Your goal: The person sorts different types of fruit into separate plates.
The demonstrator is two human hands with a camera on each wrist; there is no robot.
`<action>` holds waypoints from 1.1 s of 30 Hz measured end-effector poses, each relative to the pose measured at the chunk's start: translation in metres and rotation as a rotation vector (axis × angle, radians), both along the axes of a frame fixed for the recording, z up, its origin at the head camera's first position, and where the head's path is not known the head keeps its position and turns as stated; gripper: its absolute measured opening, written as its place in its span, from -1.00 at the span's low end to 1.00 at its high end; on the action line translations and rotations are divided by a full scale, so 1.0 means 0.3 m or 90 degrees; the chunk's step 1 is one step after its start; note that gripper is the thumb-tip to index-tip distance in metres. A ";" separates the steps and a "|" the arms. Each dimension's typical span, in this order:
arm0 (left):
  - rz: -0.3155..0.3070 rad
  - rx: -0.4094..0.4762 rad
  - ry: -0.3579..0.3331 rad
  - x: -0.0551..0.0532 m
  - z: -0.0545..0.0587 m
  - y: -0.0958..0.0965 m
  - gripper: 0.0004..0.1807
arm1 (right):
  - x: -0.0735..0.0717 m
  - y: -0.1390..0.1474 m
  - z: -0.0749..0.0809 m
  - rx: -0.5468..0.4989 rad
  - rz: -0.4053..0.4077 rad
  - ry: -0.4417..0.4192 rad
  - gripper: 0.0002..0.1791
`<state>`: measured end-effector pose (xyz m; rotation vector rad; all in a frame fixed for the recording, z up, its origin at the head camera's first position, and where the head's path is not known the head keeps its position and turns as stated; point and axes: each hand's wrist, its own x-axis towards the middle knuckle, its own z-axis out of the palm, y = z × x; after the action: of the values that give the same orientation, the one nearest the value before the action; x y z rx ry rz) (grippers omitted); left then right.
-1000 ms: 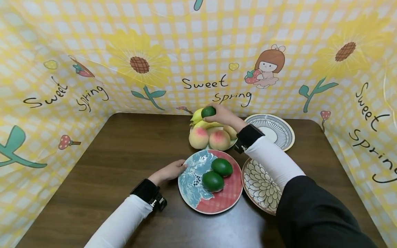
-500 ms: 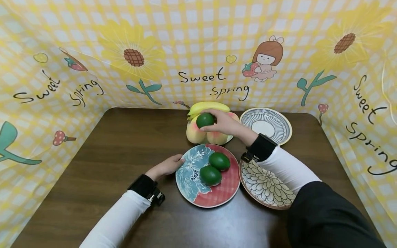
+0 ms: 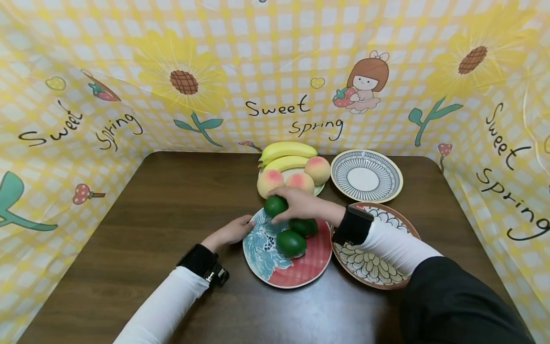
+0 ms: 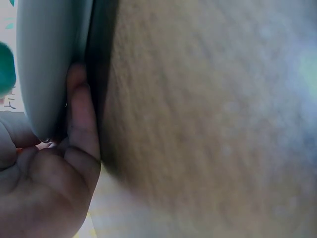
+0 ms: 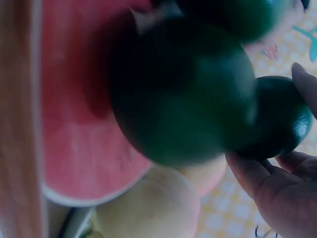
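Note:
My right hand [image 3: 296, 204] holds a glossy dark green avocado [image 3: 275, 206] between fingers and thumb, over the far part of a blue and red plate [image 3: 309, 267]. Two similar avocados, one in front [image 3: 291, 243] and one behind it [image 3: 304, 227], lie on that plate. In the right wrist view, the held avocado [image 5: 277, 119] is partly hidden behind a nearer one [image 5: 183, 94]. At the plate's left edge my left hand [image 3: 229, 231] grips the rim. The left wrist view shows its fingers [image 4: 83, 116] beneath the plate's pale underside [image 4: 47, 64].
Behind, bananas [image 3: 288, 152] and peaches [image 3: 317, 170] sit on a light plate [image 3: 320, 189]. A striped white plate [image 3: 363, 178] is at back right. A brown-rimmed petal-patterned plate [image 3: 369, 267] stands beside the blue and red one, partly under my right forearm. Yellow checked cloth [image 3: 275, 71] surrounds the table.
My right hand has brought the avocado from above the bananas toward me, past the peaches, to over the blue and red plate. My left hand keeps its grip on the rim.

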<state>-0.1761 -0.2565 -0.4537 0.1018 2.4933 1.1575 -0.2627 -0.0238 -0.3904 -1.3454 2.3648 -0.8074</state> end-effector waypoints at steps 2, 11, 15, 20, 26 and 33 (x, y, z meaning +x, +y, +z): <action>-0.010 -0.006 0.003 -0.001 -0.004 0.002 -0.61 | 0.013 -0.003 -0.018 0.025 0.019 0.017 -0.32; -0.016 0.005 -0.022 -0.013 -0.009 0.016 -0.58 | 0.032 0.000 -0.072 0.100 0.020 0.066 -0.30; -0.022 0.013 -0.022 -0.014 -0.015 0.023 -0.58 | 0.040 0.012 -0.082 0.118 0.025 0.067 -0.27; -0.025 0.024 -0.021 -0.015 -0.024 0.028 -0.57 | 0.065 0.035 -0.071 0.106 0.042 0.070 -0.29; -0.029 0.017 -0.021 -0.014 -0.029 0.024 -0.56 | 0.097 0.119 0.002 0.047 0.016 0.092 -0.37; -0.023 0.005 -0.018 -0.011 -0.014 -0.012 -0.55 | 0.090 0.411 0.072 -0.013 -0.173 0.079 -0.48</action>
<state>-0.1795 -0.2600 -0.4577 0.1315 2.4520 1.1455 -0.2357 0.0996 -0.3688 -1.1255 2.6845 -0.8422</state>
